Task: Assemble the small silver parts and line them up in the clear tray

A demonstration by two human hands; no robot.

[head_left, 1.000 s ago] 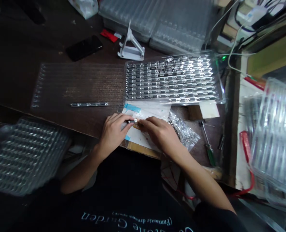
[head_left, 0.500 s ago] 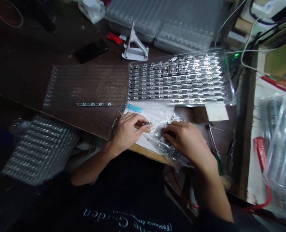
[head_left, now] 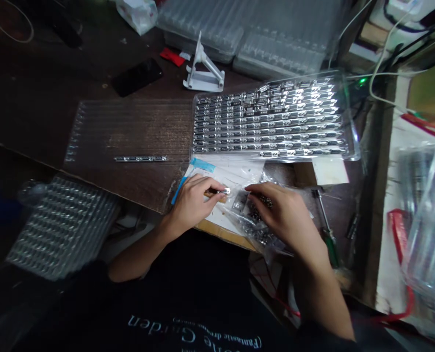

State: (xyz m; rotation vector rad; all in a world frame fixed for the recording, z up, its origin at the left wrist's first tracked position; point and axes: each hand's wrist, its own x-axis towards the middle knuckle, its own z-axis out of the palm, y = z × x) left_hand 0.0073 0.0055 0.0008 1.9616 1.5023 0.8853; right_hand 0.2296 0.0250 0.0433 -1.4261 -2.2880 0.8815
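Observation:
Between the thumb and forefinger of my left hand (head_left: 193,200) is a small metal D-sub connector (head_left: 225,190), held over a white sheet (head_left: 217,213). My right hand (head_left: 281,208) is just to its right, thumb and forefinger tips close together; anything between them is too small to make out. Beneath the right hand lies a clear plastic bag (head_left: 256,230) of small dark and shiny parts. Beyond both hands, a clear tray (head_left: 353,146) holds rows of similar connectors. To the left, a short row of connectors (head_left: 141,159) sits in another clear ribbed tray (head_left: 129,127).
A green-handled screwdriver (head_left: 329,234) lies right of the bag. Behind the trays are a white phone stand (head_left: 204,78), a black phone (head_left: 138,78) and stacked clear trays (head_left: 202,29). More filled trays (head_left: 59,230) are stacked low on the left.
My right hand has lifted slightly from the bag, its forefinger straighter and pointing towards the left hand. The connector in my left hand has turned, its shiny metal end now showing.

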